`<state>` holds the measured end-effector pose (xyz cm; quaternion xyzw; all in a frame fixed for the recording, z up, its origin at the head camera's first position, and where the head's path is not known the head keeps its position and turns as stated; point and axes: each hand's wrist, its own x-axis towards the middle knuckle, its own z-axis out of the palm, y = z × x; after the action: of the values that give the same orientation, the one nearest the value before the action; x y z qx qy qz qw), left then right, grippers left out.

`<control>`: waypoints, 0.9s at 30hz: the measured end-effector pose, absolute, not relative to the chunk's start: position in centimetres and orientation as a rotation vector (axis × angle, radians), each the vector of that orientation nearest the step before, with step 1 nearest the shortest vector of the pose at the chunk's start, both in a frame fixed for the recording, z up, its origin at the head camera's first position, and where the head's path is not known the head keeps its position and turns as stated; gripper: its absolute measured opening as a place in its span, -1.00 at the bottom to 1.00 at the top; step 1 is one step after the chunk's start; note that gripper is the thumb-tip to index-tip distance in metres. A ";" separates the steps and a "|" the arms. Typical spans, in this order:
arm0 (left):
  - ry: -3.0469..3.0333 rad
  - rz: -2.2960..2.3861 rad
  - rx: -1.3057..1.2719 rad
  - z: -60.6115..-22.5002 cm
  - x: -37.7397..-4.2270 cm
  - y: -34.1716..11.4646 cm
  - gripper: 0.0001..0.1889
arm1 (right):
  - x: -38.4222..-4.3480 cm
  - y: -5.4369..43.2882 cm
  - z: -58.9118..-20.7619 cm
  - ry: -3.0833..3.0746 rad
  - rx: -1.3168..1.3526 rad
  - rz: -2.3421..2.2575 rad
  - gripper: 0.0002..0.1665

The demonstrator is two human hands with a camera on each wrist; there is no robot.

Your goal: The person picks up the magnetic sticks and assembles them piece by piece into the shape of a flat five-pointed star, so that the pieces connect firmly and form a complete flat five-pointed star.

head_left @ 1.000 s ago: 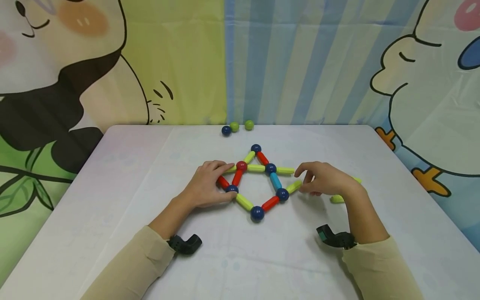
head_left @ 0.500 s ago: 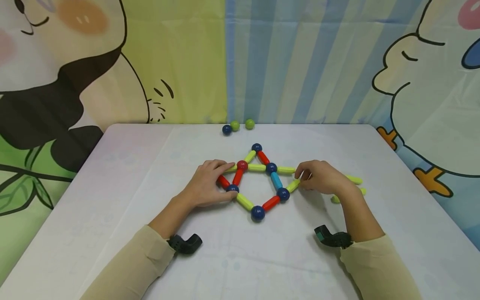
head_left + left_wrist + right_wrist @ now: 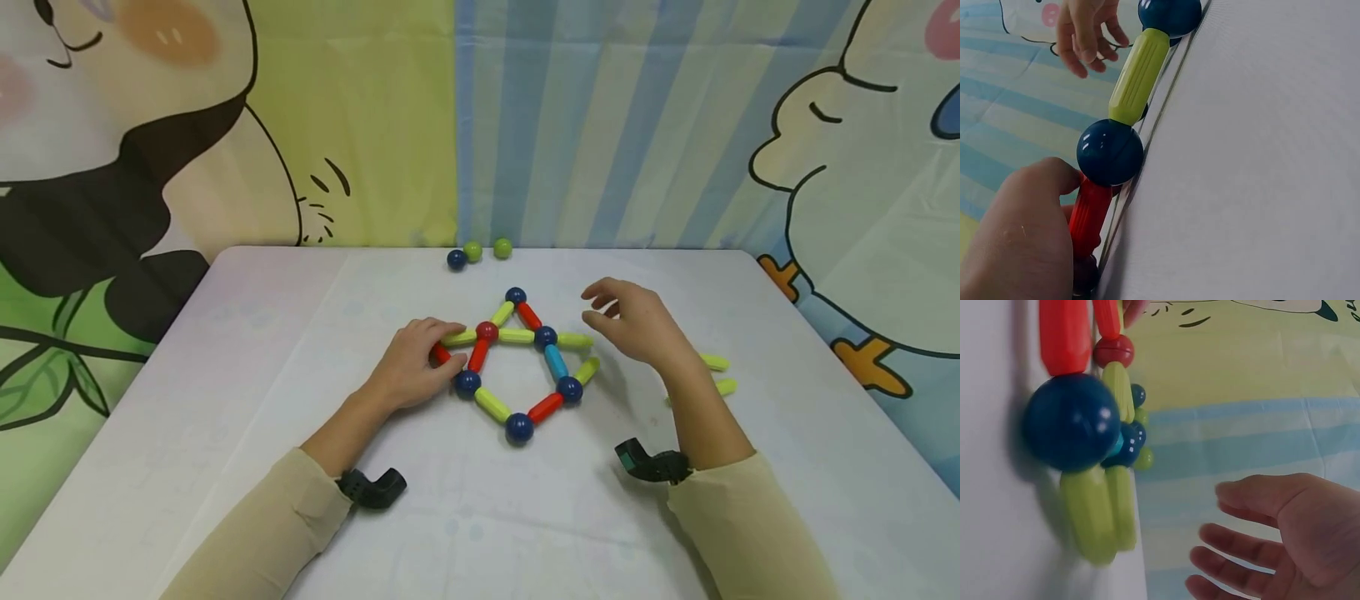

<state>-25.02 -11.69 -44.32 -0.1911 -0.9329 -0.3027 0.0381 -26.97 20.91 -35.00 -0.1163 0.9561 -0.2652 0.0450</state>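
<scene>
A flat frame of magnetic balls and rods lies on the white table [image 3: 285, 383]. It joins several blue balls [image 3: 519, 428], a red ball [image 3: 487, 332], red rods [image 3: 545, 408], yellow-green rods [image 3: 492, 406] and a light-blue rod [image 3: 556, 363]. At its left end, my left hand [image 3: 405, 367] holds a red rod [image 3: 1090, 215] between thumb and fingers; part of that rod is hidden. My right hand [image 3: 633, 325] hovers off the frame's right side, fingers loosely spread and holding nothing. Below it, two yellow-green rods [image 3: 576, 341] stick out with free ends.
Loose yellow-green rods [image 3: 714, 362] lie at the right, partly behind my right forearm. A loose blue ball [image 3: 457, 260] and two green balls [image 3: 502, 248] sit at the table's back edge. A printed curtain [image 3: 600, 125] hangs behind.
My right hand has let go of the lower right yellow-green rod and lifted up and away from the frame. My left thumb has shifted slightly up off the blue ball.
</scene>
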 end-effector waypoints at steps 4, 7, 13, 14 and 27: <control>-2.816 -1.022 -0.551 -44.5 -25.0 -12.0 -0.58 | -29.1 18.9 -34.4 2.913 -0.324 -0.900 -0.50; -2.789 -1.092 -0.544 -44.7 -25.1 -12.2 -0.61 | -30.8 17.6 -34.2 2.871 -0.276 -0.959 -0.44; -2.780 -1.195 -0.500 -44.9 -25.4 -12.1 -0.63 | -34.4 15.5 -34.3 2.801 -0.180 -1.071 -0.38; -2.781 -1.201 -0.495 -45.0 -25.4 -12.1 -0.63 | -35.1 15.1 -34.4 2.792 -0.165 -1.085 -0.38; -2.777 -1.242 -0.481 -45.1 -25.6 -12.2 -0.63 | -40.5 11.2 -38.3 2.593 0.001 -1.223 -0.22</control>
<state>-25.61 -12.19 -45.07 -0.1560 -0.9012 -0.4032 0.0309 -40.47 11.24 -38.28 0.0003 0.8959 -0.4225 0.1371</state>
